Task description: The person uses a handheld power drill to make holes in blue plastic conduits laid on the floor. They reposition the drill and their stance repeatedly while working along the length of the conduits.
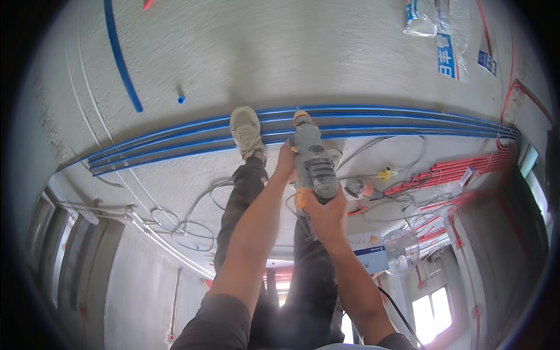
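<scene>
A grey and orange rotary hammer [315,153] is in both my hands, its front end pointing away from me at the blue pipes [192,129] along the floor. My left hand [285,164] is closed at the tool's left side, near the front; the grip itself is mostly hidden. Around the rear handle, my right hand [328,217] is wrapped. The tool's tip is over the farthest pipe by a small fitting; whether it touches cannot be made out. My left shoe [246,129] stands across the pipes, left of the tool.
Loose blue pipe [121,58] and a short blue offcut [181,100] lie ahead on the left. Plastic packaging [448,41] is at the far right. Red conduits [466,169], grey cables, a yellow connector [385,173], another power tool [357,189], a box [368,252] and a fan [402,251] are right.
</scene>
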Tool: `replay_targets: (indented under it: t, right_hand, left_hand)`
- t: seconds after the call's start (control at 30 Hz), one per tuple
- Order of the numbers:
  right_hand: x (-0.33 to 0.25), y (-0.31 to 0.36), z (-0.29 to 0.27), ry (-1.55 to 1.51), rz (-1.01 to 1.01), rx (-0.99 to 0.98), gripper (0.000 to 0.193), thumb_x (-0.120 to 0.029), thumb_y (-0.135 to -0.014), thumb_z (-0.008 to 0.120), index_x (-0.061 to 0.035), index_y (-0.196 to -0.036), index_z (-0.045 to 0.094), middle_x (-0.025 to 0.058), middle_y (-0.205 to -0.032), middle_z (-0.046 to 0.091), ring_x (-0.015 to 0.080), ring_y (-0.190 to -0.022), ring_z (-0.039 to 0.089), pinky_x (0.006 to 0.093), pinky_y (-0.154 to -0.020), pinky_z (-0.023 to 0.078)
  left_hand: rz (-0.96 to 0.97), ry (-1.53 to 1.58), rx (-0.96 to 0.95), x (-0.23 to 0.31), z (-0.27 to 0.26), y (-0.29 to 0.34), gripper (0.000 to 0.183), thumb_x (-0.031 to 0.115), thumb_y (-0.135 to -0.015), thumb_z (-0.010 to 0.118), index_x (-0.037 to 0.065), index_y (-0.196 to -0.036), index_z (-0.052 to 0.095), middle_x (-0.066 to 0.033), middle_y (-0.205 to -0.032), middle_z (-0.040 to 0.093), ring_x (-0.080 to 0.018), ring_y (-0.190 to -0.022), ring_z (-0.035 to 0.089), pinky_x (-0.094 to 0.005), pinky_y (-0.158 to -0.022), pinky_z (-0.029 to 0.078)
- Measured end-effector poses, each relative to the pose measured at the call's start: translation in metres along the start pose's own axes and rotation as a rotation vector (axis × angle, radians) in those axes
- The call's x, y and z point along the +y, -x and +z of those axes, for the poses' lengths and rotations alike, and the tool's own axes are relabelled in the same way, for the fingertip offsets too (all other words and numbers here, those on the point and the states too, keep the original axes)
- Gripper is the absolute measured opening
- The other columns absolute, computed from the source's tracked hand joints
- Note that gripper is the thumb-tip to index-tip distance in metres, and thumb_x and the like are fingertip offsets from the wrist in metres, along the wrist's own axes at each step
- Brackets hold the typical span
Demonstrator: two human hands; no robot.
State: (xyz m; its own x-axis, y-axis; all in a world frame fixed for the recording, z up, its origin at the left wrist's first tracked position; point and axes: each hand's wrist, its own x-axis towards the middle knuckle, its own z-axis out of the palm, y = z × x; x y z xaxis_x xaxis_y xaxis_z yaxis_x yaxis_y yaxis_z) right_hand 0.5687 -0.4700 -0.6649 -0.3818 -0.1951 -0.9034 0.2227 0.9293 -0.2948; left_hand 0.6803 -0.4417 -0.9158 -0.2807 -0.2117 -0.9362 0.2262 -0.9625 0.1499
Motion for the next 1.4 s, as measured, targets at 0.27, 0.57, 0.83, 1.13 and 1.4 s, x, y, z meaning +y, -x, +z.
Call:
replay_targets:
  t: [0.27,0.57,0.83,1.13,1.4]
  right_hand:
    - [0.015,-0.016,-0.001,0.17,-0.057,0.05,0.053,-0.024,-0.089,0.076,0.0002,-0.133,0.06,0.031,-0.11,0.074,0.0495,-0.111,0.07,0.0553,-0.094,0.054]
    - [0.028,-0.026,0.001,0.044,-0.1,0.114,0.05,-0.02,-0.087,0.079,0.002,-0.128,0.062,0.0288,-0.105,0.075,0.0497,-0.105,0.072,0.0514,-0.089,0.056]
    - [0.029,-0.023,-0.007,-0.05,-0.023,0.09,0.039,-0.018,-0.087,0.078,0.0019,-0.119,0.066,0.0195,-0.095,0.076,0.0299,-0.083,0.075,0.0416,-0.077,0.057]
    - [0.005,-0.019,-0.012,-0.243,-0.037,0.044,0.017,-0.007,-0.091,0.073,0.0005,-0.103,0.064,0.005,-0.081,0.068,0.011,-0.061,0.061,0.0283,-0.058,0.051]
    - [-0.007,-0.026,-0.014,-0.213,-0.077,-0.001,0.016,-0.005,-0.089,0.071,0.0024,-0.102,0.064,0.0057,-0.076,0.065,0.0123,-0.057,0.06,0.0286,-0.055,0.048]
  left_hand:
    - [-0.104,0.137,-0.164,0.003,-0.012,-0.008,0.027,0.023,-0.108,0.057,0.007,-0.126,0.068,-0.0082,-0.106,0.075,-0.0236,-0.092,0.077,-0.0413,-0.079,0.064]
    - [-0.154,0.063,0.124,0.012,0.012,-0.01,0.029,0.02,-0.112,0.049,0.006,-0.133,0.063,-0.012,-0.118,0.072,-0.0255,-0.103,0.073,-0.041,-0.088,0.06]
    - [0.1,-0.183,0.07,-0.014,-0.009,-0.031,0.027,0.013,-0.101,0.064,0.003,-0.126,0.065,-0.0116,-0.114,0.073,-0.0244,-0.103,0.072,-0.04,-0.092,0.057]
    - [0.167,-0.288,0.106,-0.008,0.009,-0.022,0.032,0.003,-0.088,0.076,0.0,-0.12,0.07,-0.0135,-0.11,0.077,-0.0247,-0.103,0.074,-0.0374,-0.091,0.055]
    - [0.174,-0.386,0.164,-0.005,0.015,-0.025,0.032,0.0,-0.085,0.076,0.0,-0.116,0.07,-0.0159,-0.11,0.076,-0.0312,-0.105,0.073,-0.0396,-0.091,0.055]
